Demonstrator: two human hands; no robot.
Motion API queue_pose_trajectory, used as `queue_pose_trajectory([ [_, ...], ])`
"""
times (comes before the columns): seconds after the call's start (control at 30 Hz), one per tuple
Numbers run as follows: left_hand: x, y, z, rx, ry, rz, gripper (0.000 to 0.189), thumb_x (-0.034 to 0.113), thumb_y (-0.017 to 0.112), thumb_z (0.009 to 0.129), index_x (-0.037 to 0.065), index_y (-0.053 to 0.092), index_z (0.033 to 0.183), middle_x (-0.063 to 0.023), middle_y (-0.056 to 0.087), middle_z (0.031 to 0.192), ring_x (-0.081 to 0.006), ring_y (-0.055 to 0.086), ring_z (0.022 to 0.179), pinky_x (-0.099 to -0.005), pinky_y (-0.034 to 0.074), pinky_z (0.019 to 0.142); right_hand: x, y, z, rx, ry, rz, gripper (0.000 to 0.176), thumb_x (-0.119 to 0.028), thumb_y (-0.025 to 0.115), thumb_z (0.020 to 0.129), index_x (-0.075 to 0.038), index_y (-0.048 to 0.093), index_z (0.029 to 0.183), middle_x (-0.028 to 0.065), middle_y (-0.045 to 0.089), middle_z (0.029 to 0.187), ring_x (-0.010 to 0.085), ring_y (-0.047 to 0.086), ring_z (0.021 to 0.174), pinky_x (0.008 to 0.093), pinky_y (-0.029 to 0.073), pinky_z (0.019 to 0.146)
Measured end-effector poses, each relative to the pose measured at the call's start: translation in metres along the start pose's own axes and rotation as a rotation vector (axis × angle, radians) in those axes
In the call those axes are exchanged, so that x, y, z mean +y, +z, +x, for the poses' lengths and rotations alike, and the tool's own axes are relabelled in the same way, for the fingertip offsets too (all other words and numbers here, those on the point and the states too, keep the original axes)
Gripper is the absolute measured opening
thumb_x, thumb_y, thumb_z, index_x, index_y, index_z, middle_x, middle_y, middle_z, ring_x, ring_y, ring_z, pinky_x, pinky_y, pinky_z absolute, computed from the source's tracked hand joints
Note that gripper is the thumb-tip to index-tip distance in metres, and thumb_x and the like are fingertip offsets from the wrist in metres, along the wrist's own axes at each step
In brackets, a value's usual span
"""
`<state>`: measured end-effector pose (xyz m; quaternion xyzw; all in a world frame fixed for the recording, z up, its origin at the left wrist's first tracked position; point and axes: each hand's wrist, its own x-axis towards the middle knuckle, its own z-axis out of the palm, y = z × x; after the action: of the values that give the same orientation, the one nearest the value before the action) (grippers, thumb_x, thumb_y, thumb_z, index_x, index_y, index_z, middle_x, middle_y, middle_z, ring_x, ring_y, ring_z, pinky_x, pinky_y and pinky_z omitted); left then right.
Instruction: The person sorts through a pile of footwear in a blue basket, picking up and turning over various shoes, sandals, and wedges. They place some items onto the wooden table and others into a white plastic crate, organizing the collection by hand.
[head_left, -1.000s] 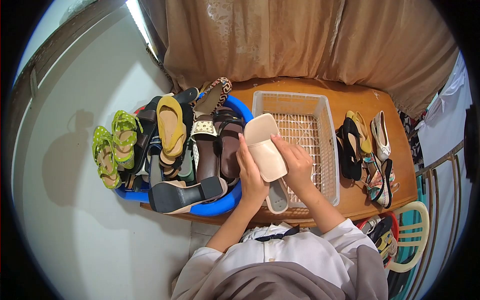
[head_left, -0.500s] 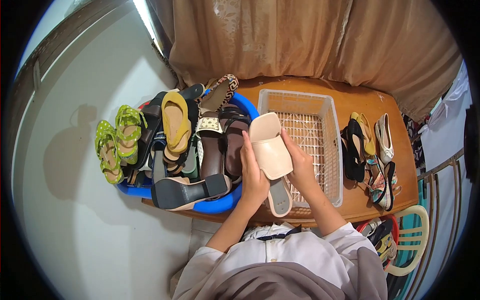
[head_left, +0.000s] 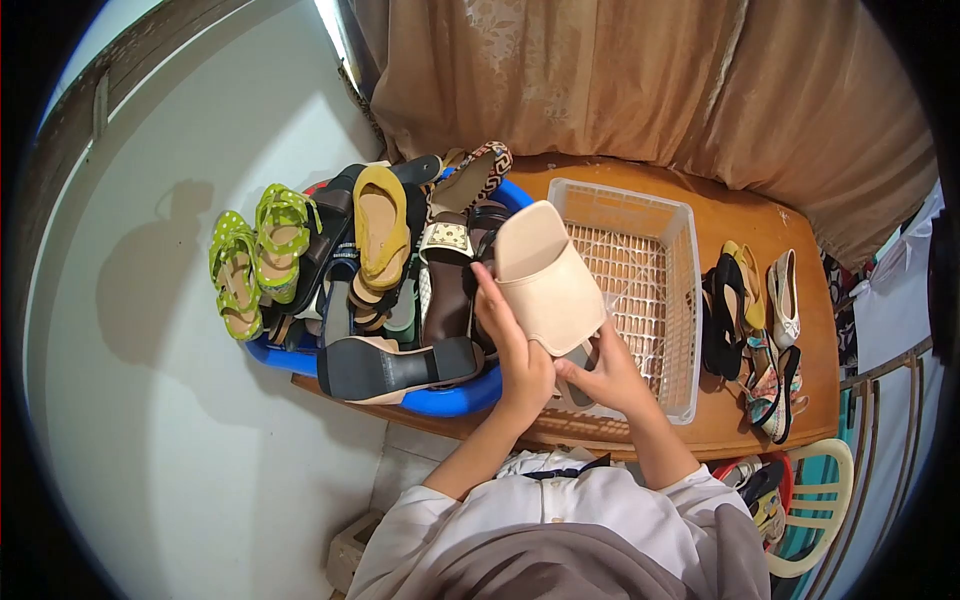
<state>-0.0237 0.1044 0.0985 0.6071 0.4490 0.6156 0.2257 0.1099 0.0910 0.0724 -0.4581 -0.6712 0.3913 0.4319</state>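
Observation:
I hold a beige slide sandal point(head_left: 560, 305) with a broad strap above the front edge of the table. My left hand point(head_left: 515, 350) grips its left side, fingers along the edge. My right hand point(head_left: 608, 378) closes around its lower right part, thumb pointing inward. The sandal's greyish lower end is partly hidden behind my hands. Just left of my left hand, a shoe with a black sole point(head_left: 395, 370) and beige edge lies sole-up on the heap in a blue tub point(head_left: 455, 400).
Yellow sandals point(head_left: 380, 240) and green dotted sandals point(head_left: 235, 275) top the heap. Behind my hands stands a clear plastic basket point(head_left: 685, 300). Several flats and sandals, including a white flat point(head_left: 785, 295), lie on the table's right. A pale chair point(head_left: 825, 510) stands front right.
The sandal has tilted, its top leaning left. My right hand has slid from its upper right side down to the lower end. The view has shifted slightly.

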Motion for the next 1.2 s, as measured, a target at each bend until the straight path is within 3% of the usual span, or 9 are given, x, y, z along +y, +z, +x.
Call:
queue_pose_trajectory([
  [0.17, 0.003, -0.011, 0.000, -0.062, -0.054, 0.004, 0.081, -0.005, 0.034, 0.070, -0.002, -0.004, 0.141, -0.0287, 0.006, 0.138, -0.0387, 0.014, 0.128, -0.0451, 0.012, 0.106, -0.016, 0.002, -0.006, -0.087, -0.061, -0.029, 0.097, -0.021, 0.078, 0.061, 0.005, 0.020, 0.134, 0.0263, 0.049, 0.120, 0.0338, 0.052, 0.111, 0.0371, 0.040, 0.093],
  [0.3, -0.003, -0.023, -0.007, -0.211, -0.007, -0.017, 0.081, -0.006, 0.048, 0.070, -0.003, 0.008, 0.140, -0.0236, 0.030, 0.129, -0.0373, 0.030, 0.121, -0.0433, 0.021, 0.105, -0.014, 0.014, -0.013, 0.004, 0.000, -0.076, 0.087, -0.013, 0.075, 0.057, 0.004, 0.029, 0.129, 0.0224, 0.052, 0.115, 0.0290, 0.054, 0.106, 0.0343, 0.041, 0.092],
  [0.33, 0.006, -0.031, -0.007, -0.191, -0.069, 0.000, 0.083, -0.002, 0.062, 0.068, 0.001, 0.019, 0.139, -0.0204, 0.040, 0.120, -0.0364, 0.037, 0.117, -0.0422, 0.028, 0.102, -0.013, 0.012, -0.013, 0.021, 0.014, -0.102, 0.085, -0.013, 0.074, 0.057, 0.004, 0.031, 0.128, 0.0219, 0.054, 0.112, 0.0290, 0.056, 0.103, 0.0337, 0.042, 0.090],
  [0.47, 0.019, -0.073, -0.011, -0.109, 0.134, 0.680, 0.068, 0.016, 0.076, 0.065, 0.011, 0.046, 0.125, -0.0136, 0.044, 0.118, -0.0360, 0.041, 0.115, -0.0455, 0.034, 0.097, -0.017, 0.000, -0.012, 0.092, 0.093, -0.119, 0.076, -0.011, 0.073, 0.056, 0.005, 0.037, 0.121, 0.0193, 0.057, 0.107, 0.0262, 0.058, 0.098, 0.0313, 0.043, 0.088],
  [0.57, -0.002, -0.081, -0.022, -0.071, -0.158, 0.717, 0.066, 0.019, 0.075, 0.067, 0.008, 0.043, 0.125, -0.0179, 0.046, 0.113, -0.0383, 0.040, 0.113, -0.0466, 0.034, 0.094, -0.006, -0.007, -0.012, 0.198, 0.095, -0.110, 0.071, -0.011, 0.072, 0.057, 0.005, 0.039, 0.118, 0.0177, 0.057, 0.105, 0.0232, 0.058, 0.097, 0.0308, 0.043, 0.087],
  [0.77, -0.029, -0.082, -0.036, 0.042, -0.146, 0.531, 0.064, 0.015, 0.073, 0.068, 0.002, 0.042, 0.123, -0.0178, 0.056, 0.103, -0.0339, 0.056, 0.094, -0.0402, 0.044, 0.084, 0.000, -0.016, -0.018, 0.286, 0.107, 0.053, 0.075, -0.007, 0.074, 0.060, 0.004, 0.034, 0.123, 0.0167, 0.050, 0.114, 0.0214, 0.050, 0.106, 0.0304, 0.038, 0.093],
  [0.9, -0.005, -0.106, -0.031, 0.282, -0.007, 0.146, 0.072, 0.012, 0.069, 0.070, 0.001, 0.032, 0.131, -0.0196, 0.056, 0.107, -0.0302, 0.056, 0.098, -0.0387, 0.044, 0.087, 0.009, -0.026, -0.022, 0.313, 0.108, 0.042, 0.076, -0.008, 0.074, 0.061, 0.005, 0.033, 0.124, 0.0184, 0.052, 0.114, 0.0221, 0.051, 0.106, 0.0306, 0.039, 0.092],
  [1.03, 0.055, -0.140, -0.018, 0.391, 0.002, -0.532, 0.070, 0.034, 0.061, 0.080, 0.005, 0.028, 0.135, -0.0195, 0.053, 0.114, -0.0293, 0.052, 0.108, -0.0438, 0.044, 0.091, 0.009, -0.031, -0.024, 0.323, 0.133, 0.104, 0.076, -0.006, 0.074, 0.061, 0.005, 0.034, 0.124, 0.0174, 0.052, 0.114, 0.0218, 0.050, 0.108, 0.0307, 0.038, 0.093],
  [1.2, 0.037, -0.162, -0.015, 0.001, 0.126, -1.868, 0.048, 0.025, 0.044, 0.091, 0.006, 0.031, 0.134, -0.0132, 0.039, 0.133, -0.0239, 0.035, 0.126, -0.0493, 0.021, 0.108, 0.016, -0.033, -0.032, 0.327, 0.188, 0.133, 0.074, -0.005, 0.074, 0.062, 0.003, 0.034, 0.124, 0.0161, 0.051, 0.115, 0.0206, 0.049, 0.107, 0.0313, 0.038, 0.093],
])
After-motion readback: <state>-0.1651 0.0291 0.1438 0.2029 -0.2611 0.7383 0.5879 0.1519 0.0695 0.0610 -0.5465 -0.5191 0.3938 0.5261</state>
